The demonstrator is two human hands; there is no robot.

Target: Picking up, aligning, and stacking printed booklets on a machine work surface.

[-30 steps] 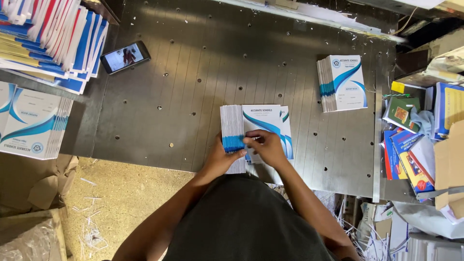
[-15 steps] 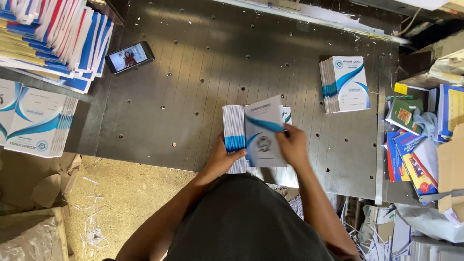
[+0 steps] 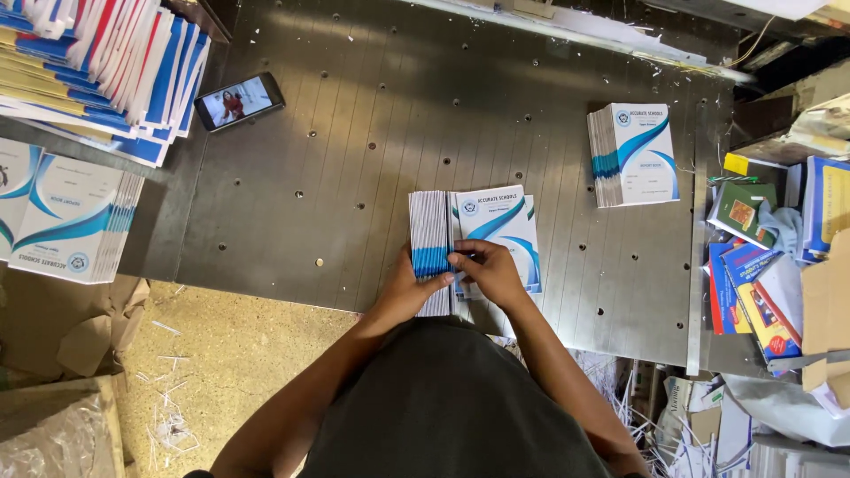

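Note:
A stack of thin white-and-blue booklets (image 3: 430, 232) stands on edge on the grey metal table (image 3: 372, 133), spines up. My left hand (image 3: 409, 288) grips its near end. Beside it on the right, more of these booklets (image 3: 501, 223) lie flat, covers up. My right hand (image 3: 489, 270) rests on their near edge, with its fingertips pinching at the top of the upright stack, touching my left thumb.
Another booklet pile (image 3: 633, 155) sits at the table's right. A phone (image 3: 239, 101) with a lit screen lies at the far left by fanned booklets (image 3: 97, 62). More booklets (image 3: 66, 217) lie at left, mixed books (image 3: 753, 283) at right, paper scraps on the floor.
Half a second ago my right hand held one booklet lifted and tilted; that booklet now lies flat on the right-hand pile, and the hand has come back to the upright stack.

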